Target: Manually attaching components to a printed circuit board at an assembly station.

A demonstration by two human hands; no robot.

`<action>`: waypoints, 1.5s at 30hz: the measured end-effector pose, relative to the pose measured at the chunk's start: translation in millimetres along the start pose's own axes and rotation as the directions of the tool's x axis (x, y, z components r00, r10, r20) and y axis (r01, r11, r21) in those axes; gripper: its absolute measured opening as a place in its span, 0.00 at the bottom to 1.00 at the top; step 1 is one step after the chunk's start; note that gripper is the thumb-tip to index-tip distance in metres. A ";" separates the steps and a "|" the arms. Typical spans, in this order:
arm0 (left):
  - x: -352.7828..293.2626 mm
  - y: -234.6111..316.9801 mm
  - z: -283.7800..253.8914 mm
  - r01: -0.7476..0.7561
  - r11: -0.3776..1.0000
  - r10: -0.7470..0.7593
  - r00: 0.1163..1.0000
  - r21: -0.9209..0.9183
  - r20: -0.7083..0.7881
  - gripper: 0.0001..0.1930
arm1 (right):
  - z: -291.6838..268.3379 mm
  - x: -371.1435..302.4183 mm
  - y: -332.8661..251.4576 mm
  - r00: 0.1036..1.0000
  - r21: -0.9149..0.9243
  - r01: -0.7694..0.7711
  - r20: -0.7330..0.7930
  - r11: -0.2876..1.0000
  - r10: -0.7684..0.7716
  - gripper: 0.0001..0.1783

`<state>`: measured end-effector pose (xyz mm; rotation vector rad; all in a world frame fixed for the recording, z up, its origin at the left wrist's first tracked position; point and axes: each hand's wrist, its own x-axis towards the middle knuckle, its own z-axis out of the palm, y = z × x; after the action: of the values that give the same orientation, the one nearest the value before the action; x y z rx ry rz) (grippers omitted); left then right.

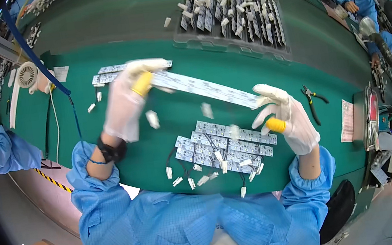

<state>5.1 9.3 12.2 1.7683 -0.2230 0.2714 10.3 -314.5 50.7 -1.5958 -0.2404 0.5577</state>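
Observation:
A long white circuit board strip (206, 88) is held up over the green mat, sloping down from left to right. My left hand (129, 96), blurred and in a white glove with a yellow thumb cover, grips its left end. The right end is pinched by my right hand (287, 116), gloved the same way. Blurred white connectors (153, 120) hang in the air below the strip. Nearer to me lies a group of similar board strips (223, 146) with dark wires and white connectors. More strips (105, 78) lie beyond my left hand, partly hidden by it.
A clear plastic tray (230, 43) full of wired boards stands at the far side. Cutting pliers (311, 103) and a printed sheet (347, 121) lie at the right. A small white fan (29, 77) sits at the left, near a blue coiled cord (33, 54). Other people work on both sides.

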 end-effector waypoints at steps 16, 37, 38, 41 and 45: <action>34.6 27.7 -36.3 -0.206 0.524 0.450 0.891 0.826 -0.063 0.14 | -27.9 -3.4 3.7 0.952 -0.781 0.292 0.292 0.552 -0.091 0.37; -15.7 10.8 25.3 0.380 0.811 -0.139 0.864 -0.445 0.484 0.49 | -6.7 -12.9 9.6 0.983 0.229 0.180 -0.089 0.957 -0.163 0.16; -17.3 11.5 25.7 0.384 0.808 -0.143 0.864 -0.446 0.483 0.49 | -8.2 -11.5 9.5 0.987 0.180 0.130 -0.123 0.975 -0.108 0.16; -25.3 -1.1 27.5 0.034 0.993 -0.005 0.971 -0.116 0.237 0.34 | -12.3 -3.8 14.5 0.992 0.126 0.094 -0.093 0.988 -0.082 0.19; -24.0 -2.6 26.8 -0.092 0.992 0.077 0.984 0.090 0.158 0.27 | -13.2 -1.5 12.6 0.985 0.068 0.114 -0.137 0.991 -0.104 0.34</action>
<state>-15.4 -16.2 -2.9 1.8805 -0.4029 0.2096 13.2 -328.2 38.9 -1.5300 -0.2028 0.3700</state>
